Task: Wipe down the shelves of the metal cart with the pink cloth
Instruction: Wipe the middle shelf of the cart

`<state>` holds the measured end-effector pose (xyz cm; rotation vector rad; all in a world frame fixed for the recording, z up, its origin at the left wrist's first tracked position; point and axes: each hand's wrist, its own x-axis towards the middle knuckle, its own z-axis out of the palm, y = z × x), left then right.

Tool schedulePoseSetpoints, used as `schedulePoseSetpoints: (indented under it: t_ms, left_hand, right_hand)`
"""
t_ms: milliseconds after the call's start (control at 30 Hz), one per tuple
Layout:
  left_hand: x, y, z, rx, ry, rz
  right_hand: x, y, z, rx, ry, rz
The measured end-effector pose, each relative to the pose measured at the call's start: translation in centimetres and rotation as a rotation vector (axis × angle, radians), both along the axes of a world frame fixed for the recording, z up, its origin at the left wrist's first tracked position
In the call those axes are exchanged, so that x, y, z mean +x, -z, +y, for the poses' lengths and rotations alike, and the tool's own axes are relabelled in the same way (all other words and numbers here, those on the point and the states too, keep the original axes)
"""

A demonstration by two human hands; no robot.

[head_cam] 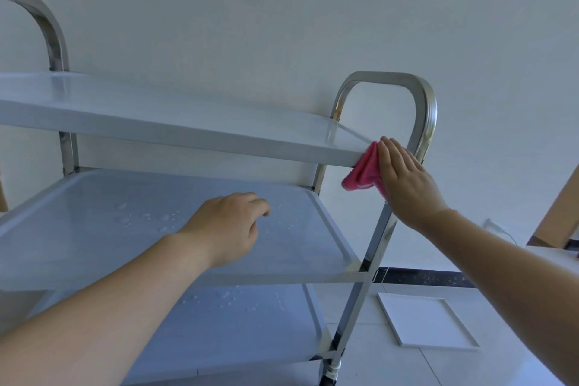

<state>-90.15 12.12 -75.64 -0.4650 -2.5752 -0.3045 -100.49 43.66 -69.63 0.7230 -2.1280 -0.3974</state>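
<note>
A three-shelf metal cart [376, 238] fills the left and middle of the head view. My right hand [404, 182] presses the pink cloth [363, 172] flat against the right end of the top shelf [188, 122], fingers straight. My left hand [228, 226] hovers over the middle shelf [94, 229] with fingers loosely curled, holding nothing. Water droplets lie on the middle shelf and on the bottom shelf [238, 323].
A white wall stands behind the cart. A white square tray [426, 320] lies on the tiled floor to the right. A brown cardboard edge [560, 216] leans at the far right. The cart's curved handle [419, 103] rises just behind the cloth.
</note>
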Motion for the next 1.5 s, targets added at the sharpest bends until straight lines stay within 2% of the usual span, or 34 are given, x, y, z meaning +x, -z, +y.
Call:
schedulePoseSetpoints:
  t_ms: [233,300,600,800,900,1000,1100,1200,1300,1367,1433,1500]
  left_hand:
    - [1.1,-0.3,0.2,0.082,0.06,0.021]
    - [1.6,-0.1,-0.2,0.127,0.087,0.009]
    - [4.0,0.7,-2.9,0.247,0.132,-0.114]
    - [5.1,2.3,-6.1,0.298,0.083,-0.137]
    - [5.1,2.7,-7.6,0.308,0.081,-0.15]
    - [4.7,2.3,-8.1,0.327,0.075,-0.2]
    - [3.5,2.2,-7.1,0.312,0.076,-0.186]
    - [0.9,2.1,-4.0,0.242,0.097,-0.13]
    - [-1.8,1.7,-0.9,0.359,0.066,-0.057]
    - [-2.9,2.3,0.3,0.39,0.03,-0.058]
    - [-3.3,3.8,0.7,0.326,0.011,-0.068]
    - [-3.5,5.4,0.5,0.25,-0.002,-0.099]
  right_hand:
    - [3.5,0.9,-2.7,-0.095,-0.296,0.01]
    - [4.9,1.5,-4.4,-0.086,-0.396,-0.046]
    - [9.7,5.5,-14.0,-0.142,-0.505,-0.494]
    - [9.3,5.6,-17.5,-0.242,-0.297,-1.001]
    - [9.2,5.3,-18.5,-0.259,-0.248,-1.135]
    - [9.2,4.6,-18.2,-0.297,-0.206,-1.143]
    - [8.4,4.8,-17.0,-0.304,-0.154,-1.057]
    - [6.6,5.0,-14.2,-0.329,-0.069,-0.855]
    - [3.9,4.6,-11.1,-0.363,0.07,-0.613]
    - [2.7,5.5,-9.3,-0.374,0.158,-0.522]
    - [2.0,8.3,-7.5,-0.253,0.242,-0.589]
    - [1.7,11.3,-6.3,-0.113,0.305,-0.782]
